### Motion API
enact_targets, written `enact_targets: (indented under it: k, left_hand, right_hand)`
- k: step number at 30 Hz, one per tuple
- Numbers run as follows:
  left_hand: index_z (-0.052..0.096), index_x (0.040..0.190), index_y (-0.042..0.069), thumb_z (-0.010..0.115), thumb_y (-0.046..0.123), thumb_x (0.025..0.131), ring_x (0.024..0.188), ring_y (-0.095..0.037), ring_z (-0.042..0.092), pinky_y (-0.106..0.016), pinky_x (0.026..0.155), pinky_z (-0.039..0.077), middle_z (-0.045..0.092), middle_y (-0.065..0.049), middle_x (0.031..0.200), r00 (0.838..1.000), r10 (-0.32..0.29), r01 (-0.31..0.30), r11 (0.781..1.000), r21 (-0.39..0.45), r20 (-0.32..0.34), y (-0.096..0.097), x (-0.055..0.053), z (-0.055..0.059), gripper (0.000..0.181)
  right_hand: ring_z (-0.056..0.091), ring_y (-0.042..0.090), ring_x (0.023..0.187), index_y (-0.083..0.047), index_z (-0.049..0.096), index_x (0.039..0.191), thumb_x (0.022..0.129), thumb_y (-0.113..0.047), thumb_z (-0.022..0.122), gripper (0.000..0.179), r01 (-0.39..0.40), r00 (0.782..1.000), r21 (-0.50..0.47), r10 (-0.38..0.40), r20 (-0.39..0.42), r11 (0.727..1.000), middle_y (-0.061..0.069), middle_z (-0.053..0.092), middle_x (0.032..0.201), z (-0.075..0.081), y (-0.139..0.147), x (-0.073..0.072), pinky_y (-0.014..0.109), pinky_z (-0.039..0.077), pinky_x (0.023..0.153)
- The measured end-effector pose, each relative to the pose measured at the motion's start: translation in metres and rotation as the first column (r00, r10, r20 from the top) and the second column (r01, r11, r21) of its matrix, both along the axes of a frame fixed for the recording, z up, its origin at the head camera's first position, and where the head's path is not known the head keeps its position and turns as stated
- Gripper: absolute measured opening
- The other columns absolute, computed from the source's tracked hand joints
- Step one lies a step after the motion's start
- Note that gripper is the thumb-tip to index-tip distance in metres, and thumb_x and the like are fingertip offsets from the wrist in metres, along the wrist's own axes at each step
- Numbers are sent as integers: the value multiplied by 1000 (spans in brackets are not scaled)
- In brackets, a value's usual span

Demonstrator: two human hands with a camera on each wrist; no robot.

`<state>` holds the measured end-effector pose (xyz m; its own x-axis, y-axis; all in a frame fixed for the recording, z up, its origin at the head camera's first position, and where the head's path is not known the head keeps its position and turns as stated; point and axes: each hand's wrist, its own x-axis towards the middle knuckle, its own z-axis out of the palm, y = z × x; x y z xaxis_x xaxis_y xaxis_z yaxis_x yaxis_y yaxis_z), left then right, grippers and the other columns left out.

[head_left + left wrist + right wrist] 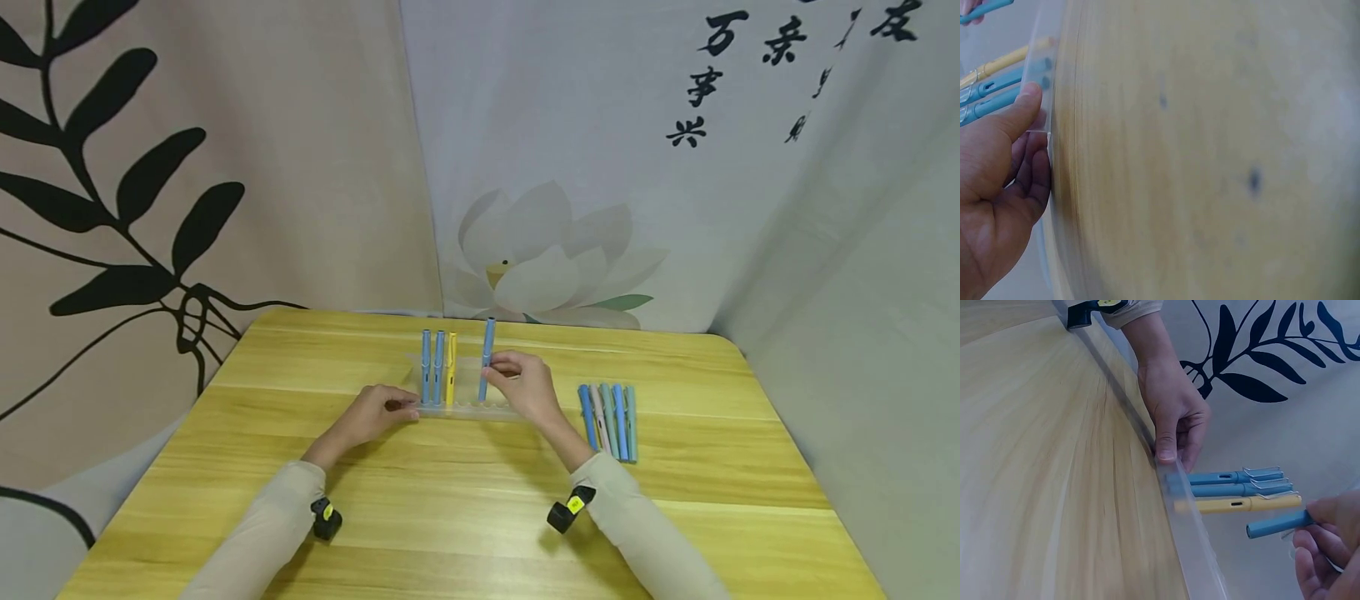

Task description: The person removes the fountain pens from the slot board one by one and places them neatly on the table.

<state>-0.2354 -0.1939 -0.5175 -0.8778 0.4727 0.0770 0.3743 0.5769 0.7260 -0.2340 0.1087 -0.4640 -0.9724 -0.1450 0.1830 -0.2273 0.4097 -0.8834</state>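
At the left end of the clear rack (465,411), the left hand (378,408) pinches its edge, likely for steadiness; the right hand (525,386) grips 1 blue pen (489,340) near-upright above it, apart from 3 standing pens (438,367).

Two blue pens (438,367) and a yellow pen (451,371) are standing in a clear rack (467,411), whose end the left hand (372,412) is pinching. The right hand (527,387) is holding another blue pen (489,342), slightly tilted. Five pens (610,418) are lying alongside one another, rightward.
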Motion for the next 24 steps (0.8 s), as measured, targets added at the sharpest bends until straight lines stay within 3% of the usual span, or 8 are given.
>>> enact_targets:
  k: [24]
  left_hand:
    - [73,125,3,71,25,98,99,-18,69,-36,85,57,75,-9,115,1000,-2,2,1000,3,-6,-1,-1,-3,35]
  right_hand:
    - [71,27,100,-8,75,118,95,-26,76,30,140,990,14,-140,-28,990,8,77,104,5,70,12,45,57,87]
